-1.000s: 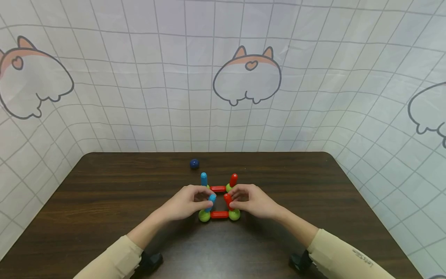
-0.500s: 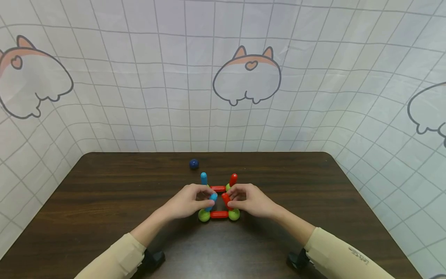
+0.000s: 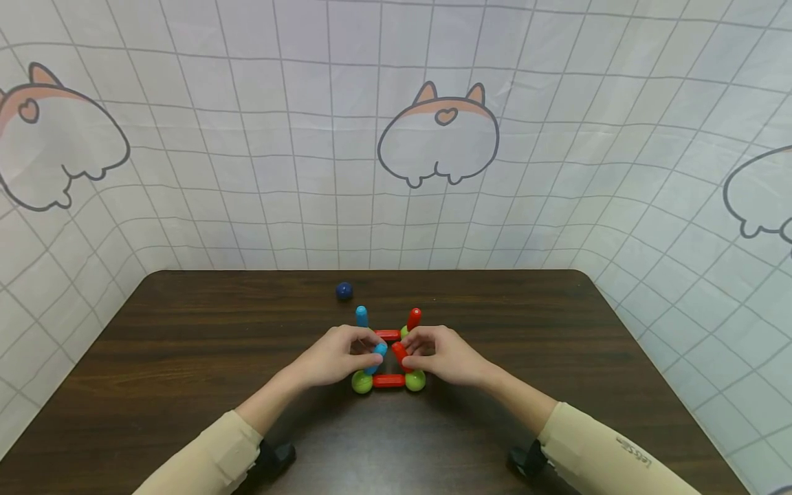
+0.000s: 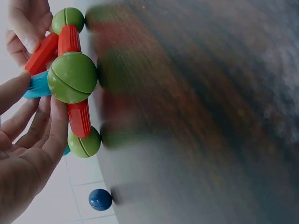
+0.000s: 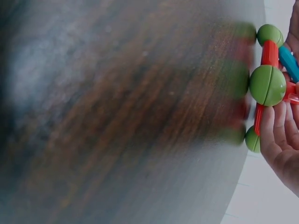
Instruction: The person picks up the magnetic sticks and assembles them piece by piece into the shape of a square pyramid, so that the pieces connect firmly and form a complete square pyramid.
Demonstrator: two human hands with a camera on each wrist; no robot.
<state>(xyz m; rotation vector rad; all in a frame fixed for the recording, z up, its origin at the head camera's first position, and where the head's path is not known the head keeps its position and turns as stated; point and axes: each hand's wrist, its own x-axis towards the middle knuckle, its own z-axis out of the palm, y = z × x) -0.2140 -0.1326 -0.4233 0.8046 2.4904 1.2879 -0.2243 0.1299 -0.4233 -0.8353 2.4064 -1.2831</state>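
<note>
A frame of green balls joined by red rods lies on the table, its near red rod [image 3: 388, 381] running between two green balls [image 3: 362, 382]. My left hand [image 3: 340, 355] pinches the front blue rod [image 4: 39, 85], which rises from the near left ball and leans inward. Opposite it, my right hand [image 3: 450, 356] pinches the front red rod [image 3: 399, 353], which leans left from the near right ball [image 3: 415, 380]. The tops of these two rods are close but apart. Behind them stand another blue rod [image 3: 361, 316] and another red rod [image 3: 414, 318]. My hands partly hide the frame's sides.
A dark blue ball [image 3: 344, 291] sits alone behind the frame, near the far edge of the dark wooden table [image 3: 204, 330]. A white checked curtain [image 3: 278, 137] with cartoon prints rises along the back and sides.
Both hands have drawn slightly closer together. The tops of the front blue and front red rods have tilted further inward, narrowing the gap between them.
</note>
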